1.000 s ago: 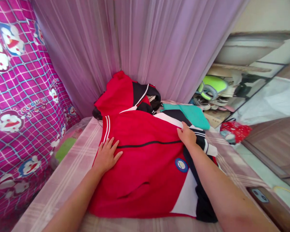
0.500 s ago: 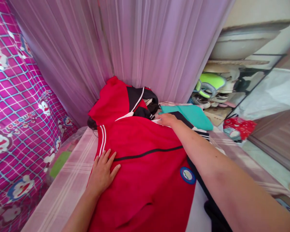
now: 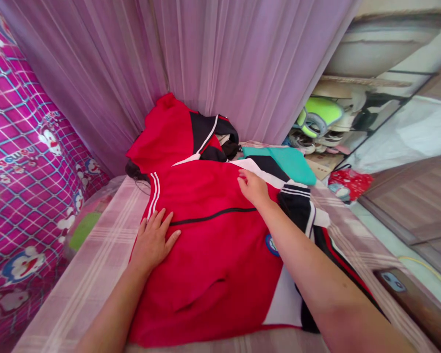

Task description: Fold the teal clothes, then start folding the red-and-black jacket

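A red zip-up jacket (image 3: 194, 255) with white and dark navy panels lies spread on the checked bed surface. My left hand (image 3: 155, 241) lies flat on the red cloth, fingers spread, near the white-striped band at the left. On the upper right of the jacket rests my right hand (image 3: 254, 187), with slightly curled fingers and the thumb apart. Just beyond its fingertips is a white panel (image 3: 253, 166). A striped navy cuff (image 3: 296, 190) lies to the right of that hand. My right forearm partly covers a round blue badge (image 3: 272, 245).
Behind the jacket, more red and navy clothing (image 3: 169, 130) is heaped against the purple curtain (image 3: 206, 59). A folded teal cloth (image 3: 286, 162) lies at the back right. A phone (image 3: 407, 299) rests at the right edge. Shoes (image 3: 316, 139) stand on a rack beyond.
My right hand has left the jacket's white edge and come back onto the red cloth. The white panel and striped cuff show more fully. My left hand stays on the cloth.
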Demonstrator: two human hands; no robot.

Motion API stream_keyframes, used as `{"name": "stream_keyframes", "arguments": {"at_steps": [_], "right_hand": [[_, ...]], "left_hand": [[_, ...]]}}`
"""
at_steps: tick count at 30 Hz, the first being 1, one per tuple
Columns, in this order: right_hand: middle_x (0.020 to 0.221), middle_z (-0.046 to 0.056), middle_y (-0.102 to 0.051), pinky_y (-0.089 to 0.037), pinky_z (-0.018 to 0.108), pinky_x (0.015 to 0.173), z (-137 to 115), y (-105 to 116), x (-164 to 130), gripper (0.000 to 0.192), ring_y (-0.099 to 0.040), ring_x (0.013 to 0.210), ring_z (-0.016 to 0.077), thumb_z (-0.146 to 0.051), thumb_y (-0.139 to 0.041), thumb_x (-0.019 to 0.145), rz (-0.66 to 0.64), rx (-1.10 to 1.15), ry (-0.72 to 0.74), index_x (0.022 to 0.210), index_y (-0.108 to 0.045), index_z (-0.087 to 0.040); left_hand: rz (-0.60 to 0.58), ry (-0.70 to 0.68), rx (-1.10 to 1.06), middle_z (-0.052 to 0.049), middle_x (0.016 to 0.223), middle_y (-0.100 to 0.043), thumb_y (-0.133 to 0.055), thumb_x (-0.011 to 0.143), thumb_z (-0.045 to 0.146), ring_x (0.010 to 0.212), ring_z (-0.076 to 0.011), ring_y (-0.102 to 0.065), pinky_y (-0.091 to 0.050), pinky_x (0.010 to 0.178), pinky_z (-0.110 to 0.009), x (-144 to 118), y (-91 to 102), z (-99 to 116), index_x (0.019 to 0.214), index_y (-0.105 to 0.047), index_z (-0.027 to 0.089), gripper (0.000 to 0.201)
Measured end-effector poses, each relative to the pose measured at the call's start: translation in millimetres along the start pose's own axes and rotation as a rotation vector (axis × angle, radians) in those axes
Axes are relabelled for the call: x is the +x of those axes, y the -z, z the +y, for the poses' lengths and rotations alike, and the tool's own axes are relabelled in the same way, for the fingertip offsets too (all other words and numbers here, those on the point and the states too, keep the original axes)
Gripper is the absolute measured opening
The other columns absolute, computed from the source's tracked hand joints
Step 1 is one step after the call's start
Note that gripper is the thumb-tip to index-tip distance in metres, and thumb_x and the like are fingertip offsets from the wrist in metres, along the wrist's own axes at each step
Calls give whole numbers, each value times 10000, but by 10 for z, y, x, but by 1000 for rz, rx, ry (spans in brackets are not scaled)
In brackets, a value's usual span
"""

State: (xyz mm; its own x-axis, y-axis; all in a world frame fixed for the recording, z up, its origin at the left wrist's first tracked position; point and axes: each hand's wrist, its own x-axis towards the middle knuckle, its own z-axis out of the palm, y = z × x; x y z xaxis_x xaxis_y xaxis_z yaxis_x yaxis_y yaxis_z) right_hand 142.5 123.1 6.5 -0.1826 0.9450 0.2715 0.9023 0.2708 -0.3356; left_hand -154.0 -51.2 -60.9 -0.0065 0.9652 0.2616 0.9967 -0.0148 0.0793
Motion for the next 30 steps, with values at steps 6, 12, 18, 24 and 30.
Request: {"name": "stream_keyframes", "arguments": {"at_steps": [6, 12, 18, 24, 30], "right_hand": [[1339, 105, -660, -431, 427, 1073, 431, 335, -1046, 352, -576, 1253, 278, -307, -496, 948, -78, -193, 150, 1211, -714, -225], [1391, 229, -592, -470, 434, 1008, 962, 708, -1401, 706, -578, 1249, 345, -478, -580, 905, -7, -383, -292, 1473, -475, -73], [1159, 104, -745, -501, 357, 885, 973, 715, -1500, 330, -683, 1093, 273, -258, -464, 952, -233, -330, -441, 1132, -741, -253], [1112, 130, -748, -494, 334, 856, 885, 729, -1527, 304, -680, 1062, 279, -392, -535, 926, -194, -146, -379, 1002, -746, -186], [957, 60, -741, -500, 335, 842, 870, 885, -1615, 252, -669, 965, 236, -323, -504, 891, -149, 215, -293, 988, -710, -214]], "left_hand": [[-15, -12, -6, -164, 1549, -459, -438, 948, 536, 1437, -355, -403, -312, 1164, -571, 31, 16, -2, 1454, -522, 189, 618], [0, -25, -27, -169, 1540, -470, -425, 934, 543, 1427, -370, -409, -317, 1145, -601, 79, -34, -58, 1444, -530, 192, 628], [-19, -50, -26, -178, 1543, -459, -425, 932, 529, 1417, -359, -419, -316, 1149, -588, 112, 3, -67, 1426, -549, 171, 622], [-47, -40, 11, -160, 1556, -449, -421, 949, 506, 1427, -336, -412, -317, 1153, -568, 120, 20, -60, 1431, -539, 194, 586], [-79, -7, 12, -161, 1568, -433, -450, 946, 529, 1444, -337, -392, -308, 1165, -560, 150, 10, -55, 1454, -520, 188, 617]]}}
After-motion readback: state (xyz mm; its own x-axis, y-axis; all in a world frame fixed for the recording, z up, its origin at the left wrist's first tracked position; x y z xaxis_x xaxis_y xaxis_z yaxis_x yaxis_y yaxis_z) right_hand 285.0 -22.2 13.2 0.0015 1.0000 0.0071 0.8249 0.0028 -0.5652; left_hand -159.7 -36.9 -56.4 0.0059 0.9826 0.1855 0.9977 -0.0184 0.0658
